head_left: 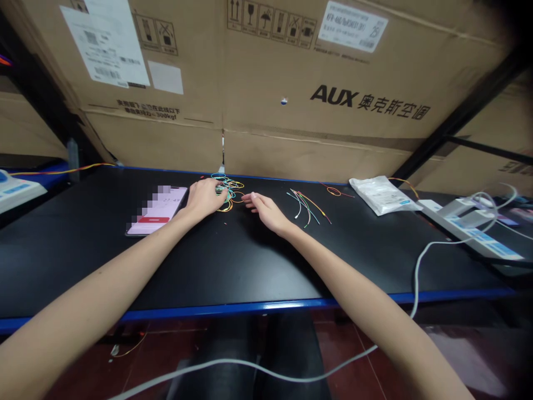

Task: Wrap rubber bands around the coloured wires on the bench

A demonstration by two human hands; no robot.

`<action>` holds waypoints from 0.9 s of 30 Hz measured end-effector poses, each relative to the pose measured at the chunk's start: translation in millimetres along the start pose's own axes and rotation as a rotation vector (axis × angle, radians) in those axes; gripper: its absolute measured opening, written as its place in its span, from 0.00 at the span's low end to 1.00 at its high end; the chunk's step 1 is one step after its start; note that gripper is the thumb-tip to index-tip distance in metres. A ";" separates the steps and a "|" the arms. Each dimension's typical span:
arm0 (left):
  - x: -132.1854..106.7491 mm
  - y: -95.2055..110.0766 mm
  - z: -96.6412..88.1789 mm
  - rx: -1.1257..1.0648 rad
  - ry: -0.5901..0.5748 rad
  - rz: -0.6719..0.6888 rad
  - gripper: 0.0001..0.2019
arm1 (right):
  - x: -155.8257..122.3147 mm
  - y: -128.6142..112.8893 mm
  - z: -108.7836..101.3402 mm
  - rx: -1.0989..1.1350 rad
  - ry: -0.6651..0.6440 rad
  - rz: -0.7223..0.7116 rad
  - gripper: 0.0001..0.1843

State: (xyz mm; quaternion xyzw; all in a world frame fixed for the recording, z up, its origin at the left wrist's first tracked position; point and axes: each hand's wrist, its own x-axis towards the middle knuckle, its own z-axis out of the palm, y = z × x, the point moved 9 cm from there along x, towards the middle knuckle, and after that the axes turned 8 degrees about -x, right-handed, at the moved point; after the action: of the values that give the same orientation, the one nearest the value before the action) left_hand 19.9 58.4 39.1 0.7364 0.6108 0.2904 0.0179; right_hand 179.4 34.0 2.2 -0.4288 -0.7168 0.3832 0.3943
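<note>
A loose tangle of thin coloured wires (230, 185), yellow, teal and green, lies on the black tabletop toward the back. My left hand (206, 198) rests at its left side, thumb and fingers closed on some of the wires; the fingertips are partly hidden among them. Just right of the tangle is my right hand (266, 212), palm turned inward, with fingers stretched out and slightly apart. A yellow wire end reaches close to its fingertips; whether they touch cannot be made out. Farther right lie several separate short wires (307, 206), white, green, yellow and red.
A phone (160, 208) with a lit screen lies left of my left hand. At the back right are a red-yellow wire loop (333, 191), a white plastic packet (381, 194) and a power strip (470, 230) with a trailing grey cable (417, 272). A large cardboard box (266, 72) stands behind.
</note>
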 end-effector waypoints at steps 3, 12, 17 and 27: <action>-3.7 6.7 -1.6 0.083 0.028 0.046 0.18 | -0.1 -1.3 -0.7 -0.009 0.003 -0.002 0.22; -8.1 14.5 -3.2 0.183 0.030 0.084 0.19 | -0.7 -1.6 -0.1 -0.044 -0.004 -0.016 0.23; -7.7 13.0 -4.6 0.160 0.048 0.081 0.21 | -1.4 -2.9 0.4 -0.063 -0.008 -0.035 0.22; -10.6 15.3 -8.3 0.187 0.083 0.074 0.20 | -2.1 -3.1 0.7 -0.087 -0.016 -0.046 0.23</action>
State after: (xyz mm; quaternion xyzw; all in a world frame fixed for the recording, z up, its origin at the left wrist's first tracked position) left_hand 28.9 42.1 47.5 0.7442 0.6079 0.2627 -0.0871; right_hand 178.5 30.9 4.2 -0.4259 -0.7457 0.3458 0.3781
